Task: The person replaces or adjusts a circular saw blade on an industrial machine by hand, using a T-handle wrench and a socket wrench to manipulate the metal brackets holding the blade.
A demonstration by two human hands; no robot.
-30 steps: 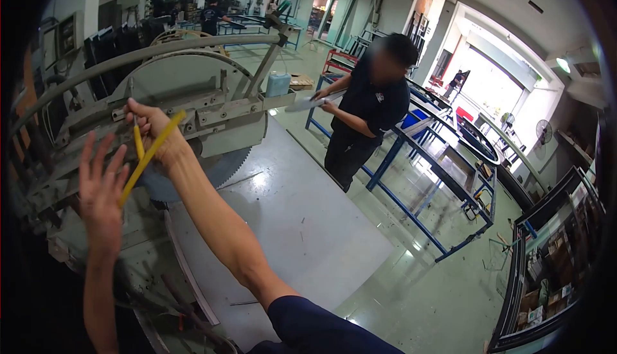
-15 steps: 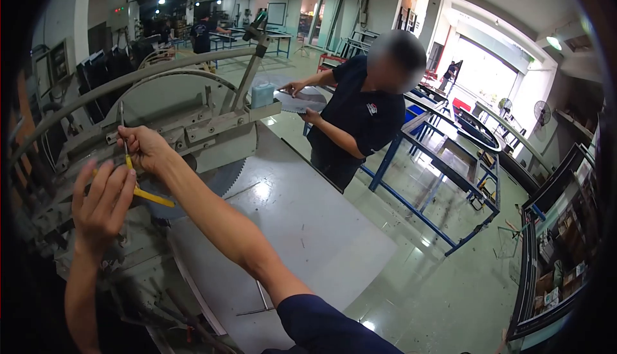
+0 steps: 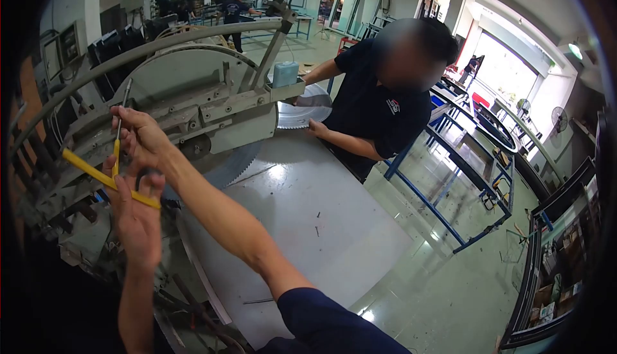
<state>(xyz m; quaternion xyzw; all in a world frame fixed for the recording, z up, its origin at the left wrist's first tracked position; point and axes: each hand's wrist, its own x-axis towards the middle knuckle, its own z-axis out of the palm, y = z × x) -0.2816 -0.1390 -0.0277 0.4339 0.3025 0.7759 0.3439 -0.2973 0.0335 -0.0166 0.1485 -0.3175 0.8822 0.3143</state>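
Yellow T-handle tool (image 3: pixel 116 158) sits left of centre in the frame, right hand (image 3: pixel 144 134) pinching its metal shaft (image 3: pixel 127 94), presumably to steady it, left hand (image 3: pixel 138 225) half-curled at the crossbar (image 3: pixel 90 167), likely for leverage, can't tell if gripping.

Head cam is looking fwd + down from wearer's head ht, v. wide, edges curving into dark; L grip (image 3: pixel 136 225) and R grip (image 3: pixel 144 132) are showing close up, frame L; bench (image 3: pixel 308 238) is spreading mid-range, co-worker (image 3: pixel 398 119) standing beyond, bright doorway (image 3: pixel 511 68) showing far off, upper R.
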